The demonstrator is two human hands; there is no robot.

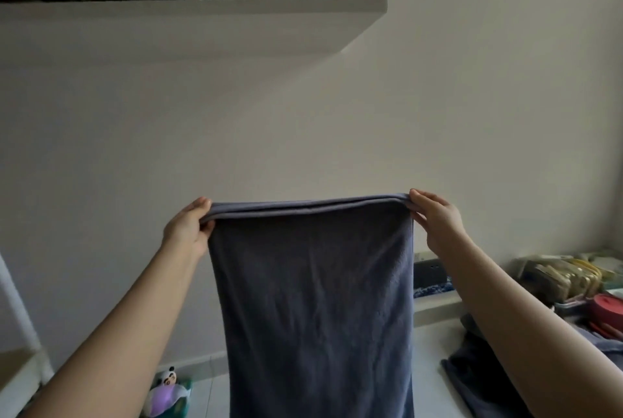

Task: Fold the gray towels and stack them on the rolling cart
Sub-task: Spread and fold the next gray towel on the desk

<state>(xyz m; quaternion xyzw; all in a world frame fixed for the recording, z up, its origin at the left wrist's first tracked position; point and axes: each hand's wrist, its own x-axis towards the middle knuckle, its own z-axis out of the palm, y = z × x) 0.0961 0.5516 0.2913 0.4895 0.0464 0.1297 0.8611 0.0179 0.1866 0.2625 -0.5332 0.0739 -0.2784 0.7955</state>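
Note:
A gray-blue towel [313, 299] hangs in the air in front of me, doubled over so two edges run along its top. My left hand [188, 229] pinches the top left corner and my right hand [436, 220] pinches the top right corner, both arms stretched forward. The towel's lower end runs out of the bottom of the frame. Another dark gray towel [472, 374] lies crumpled on the white surface at the lower right, partly behind my right forearm. The rolling cart's white frame [20, 309] shows at the far left edge.
A white wall shelf [236, 23] with a blue toy and containers hangs overhead. At the right, a clutter of boxes and a red container [606, 311] sits on the surface. A small panda toy [170, 387] lies on the floor at the lower left.

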